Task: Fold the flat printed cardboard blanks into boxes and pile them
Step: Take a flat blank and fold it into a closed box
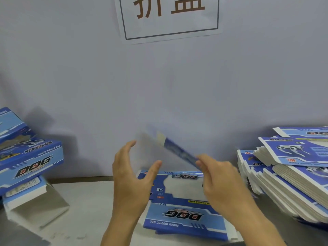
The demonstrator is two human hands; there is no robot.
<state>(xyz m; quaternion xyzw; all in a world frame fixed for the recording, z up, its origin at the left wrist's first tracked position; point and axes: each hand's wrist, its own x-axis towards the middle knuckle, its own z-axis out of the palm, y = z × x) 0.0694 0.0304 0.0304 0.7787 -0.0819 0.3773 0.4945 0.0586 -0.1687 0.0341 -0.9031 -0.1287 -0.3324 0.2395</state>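
A blue printed cardboard blank point(177, 150), blurred by motion, hangs edge-on above the table. My right hand point(221, 180) pinches its near end between thumb and fingers. Beside it, my left hand point(131, 176) is spread with thumb and fingers apart, just left of the blank and touching nothing. Under both hands, flat "DOG" blanks point(179, 215) lie on the table. Folded boxes point(32, 162) are piled at the left.
A tall slanted stack of flat blanks point(291, 167) fills the right side. A white folded box point(35, 208) sits under the left pile. A grey wall with a paper sign point(168, 18) stands right behind the table point(85, 206).
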